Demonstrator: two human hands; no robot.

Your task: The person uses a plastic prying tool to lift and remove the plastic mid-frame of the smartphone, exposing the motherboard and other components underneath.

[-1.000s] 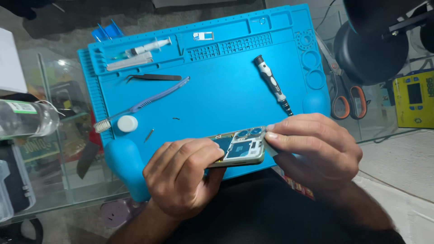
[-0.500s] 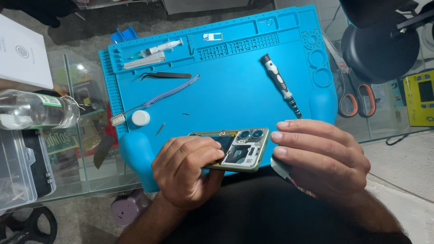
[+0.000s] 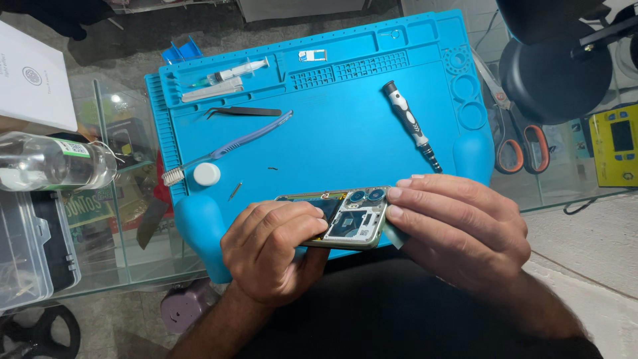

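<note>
An opened phone (image 3: 352, 223) with its back cover off, camera lenses and inner parts showing, is held over the near edge of the blue repair mat (image 3: 332, 113). My left hand (image 3: 272, 249) grips its left half, fingers curled over the top. My right hand (image 3: 458, 229) holds its right end, fingertips on the edge by the cameras. A grey piece peeks out under my right fingers.
On the mat lie a screwdriver (image 3: 411, 126), a blue toothbrush (image 3: 229, 146), black tweezers (image 3: 242, 112), a syringe (image 3: 232, 70), a white cap (image 3: 207, 174) and small screws. Left: a clear bottle (image 3: 50, 163), white booklet, plastic box. Right: scissors (image 3: 515, 143), black lamp base, yellow device (image 3: 615, 143).
The view has shifted slightly; the mat sits more to the right in the picture. Both hands keep holding the phone in the same place, with only small finger movements.
</note>
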